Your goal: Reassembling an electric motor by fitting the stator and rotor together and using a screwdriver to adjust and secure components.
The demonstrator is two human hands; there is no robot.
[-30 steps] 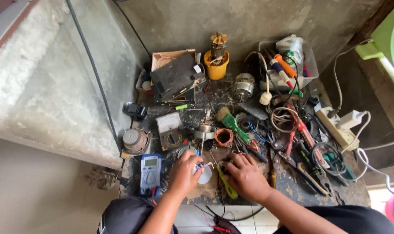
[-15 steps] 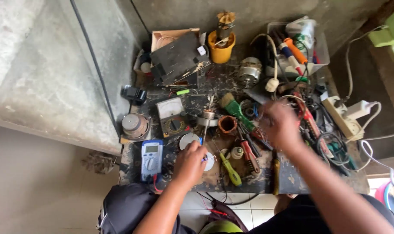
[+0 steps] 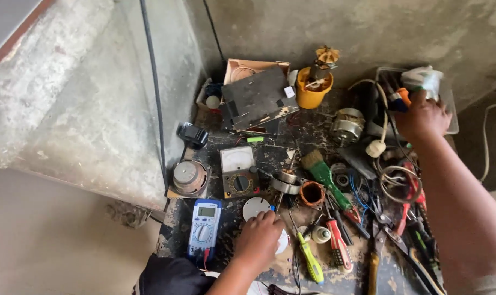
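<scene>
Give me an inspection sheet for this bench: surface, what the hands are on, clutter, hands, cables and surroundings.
Surface: dark bench, stained and crowded.
Job's things: clear tub of tools at the far right corner; white disc near the front edge.
Clutter: blue multimeter, analog meter, green brush, yellow cup, motor, screwdrivers, pliers.
Hands: left hand rests by the white disc, what it holds is hidden; right hand reaches into the clear tub, fingers out of sight.
Cables: white cable along the right; blue wires among the tools.
Surroundings: concrete walls; black pipe running down one.
</scene>
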